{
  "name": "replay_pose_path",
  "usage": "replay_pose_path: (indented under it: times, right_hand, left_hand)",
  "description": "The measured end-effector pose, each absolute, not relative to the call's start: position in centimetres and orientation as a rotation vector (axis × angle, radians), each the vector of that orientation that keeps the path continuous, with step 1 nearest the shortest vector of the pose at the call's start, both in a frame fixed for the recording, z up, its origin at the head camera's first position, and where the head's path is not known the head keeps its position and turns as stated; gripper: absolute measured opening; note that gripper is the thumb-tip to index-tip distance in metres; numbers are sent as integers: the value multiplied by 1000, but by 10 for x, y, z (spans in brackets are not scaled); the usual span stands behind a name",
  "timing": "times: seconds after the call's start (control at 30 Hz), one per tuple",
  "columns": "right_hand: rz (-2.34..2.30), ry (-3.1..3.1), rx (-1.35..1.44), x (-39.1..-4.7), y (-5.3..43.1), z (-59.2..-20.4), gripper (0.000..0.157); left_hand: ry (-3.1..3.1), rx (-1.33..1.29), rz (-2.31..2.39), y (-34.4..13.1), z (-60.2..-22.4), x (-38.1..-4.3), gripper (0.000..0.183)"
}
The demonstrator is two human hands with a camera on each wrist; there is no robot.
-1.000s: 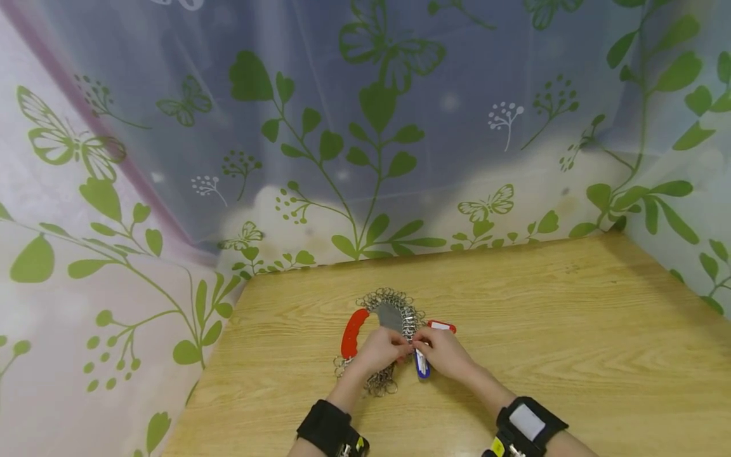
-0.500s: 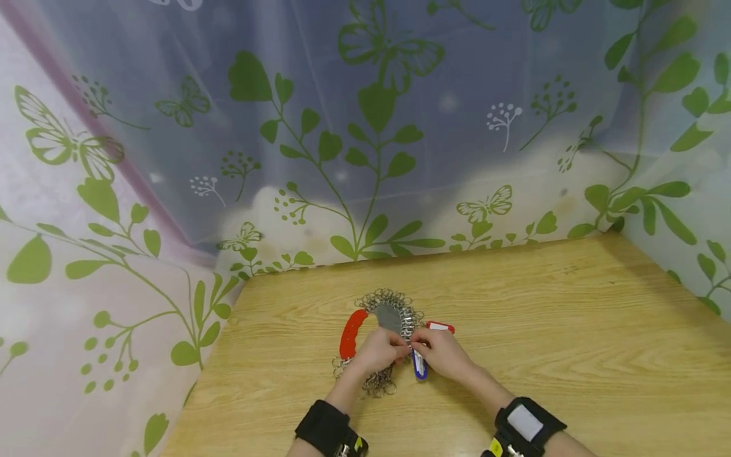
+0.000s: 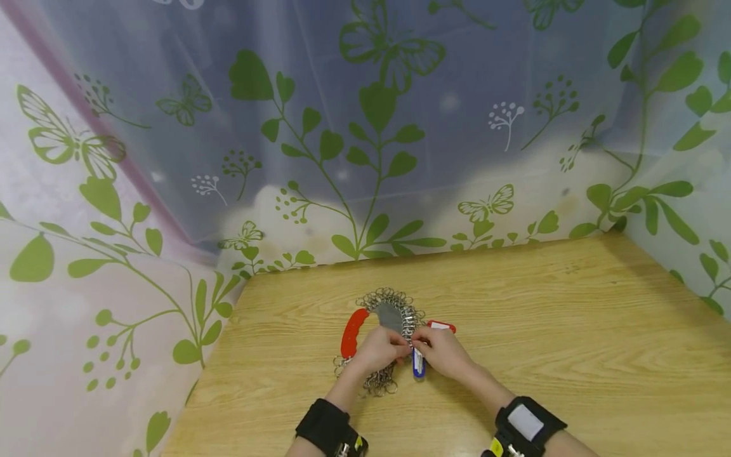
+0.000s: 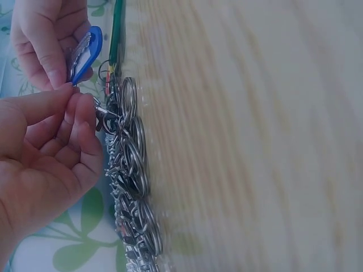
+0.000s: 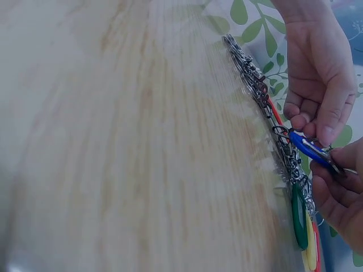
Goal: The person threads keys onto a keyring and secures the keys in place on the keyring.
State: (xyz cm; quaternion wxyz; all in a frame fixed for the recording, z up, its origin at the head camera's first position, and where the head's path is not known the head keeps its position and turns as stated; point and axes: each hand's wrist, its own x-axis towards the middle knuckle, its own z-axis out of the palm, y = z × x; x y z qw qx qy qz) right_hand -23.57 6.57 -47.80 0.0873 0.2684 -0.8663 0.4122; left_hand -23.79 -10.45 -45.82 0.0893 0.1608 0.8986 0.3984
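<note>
A blue key tag (image 3: 419,365) with a pale insert hangs between my two hands, its free end pointing toward me. My left hand (image 3: 378,350) and right hand (image 3: 444,350) meet at its upper end, fingertips almost touching. The left wrist view has the left thumb and fingers pinching at the end of the blue tag (image 4: 95,50). Silver metal lies along the tag in the right wrist view, by the pinching right fingers (image 5: 345,180); the tag's ring is mostly hidden there. Under and beside the left hand lies a bunch of metal split rings (image 3: 381,382).
A curved red piece (image 3: 351,333) and a grey flat piece (image 3: 390,315) lie among the rings. A red key tag (image 3: 441,325) rests beyond the right hand. Green (image 5: 299,218) and yellow tags (image 5: 311,241) show by the rings. A leaf-patterned curtain (image 3: 365,158) borders the wooden table.
Both hands stay in nearly the same place, fingertips together. The hanging blue key tag has swung slightly left at its free end.
</note>
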Motion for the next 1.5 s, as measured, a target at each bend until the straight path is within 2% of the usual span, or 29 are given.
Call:
replay_pose_path:
  times: [0.57, 0.93, 1.3, 1.5]
  right_hand:
    - [1138, -2531, 928, -235, 69, -483, 8]
    - [1181, -2593, 803, -234, 67, -478, 8]
    - [1121, -2563, 952, -236, 69, -478, 7]
    - [1129, -2591, 877, -236, 70, -478, 8]
  left_hand:
    - [2689, 410, 1216, -100, -459, -237, 14]
    - [2646, 409, 1255, -101, -456, -236, 13]
    - [2625, 352, 1320, -102, -457, -237, 12]
    - [2592, 381, 1307, -103, -458, -237, 11]
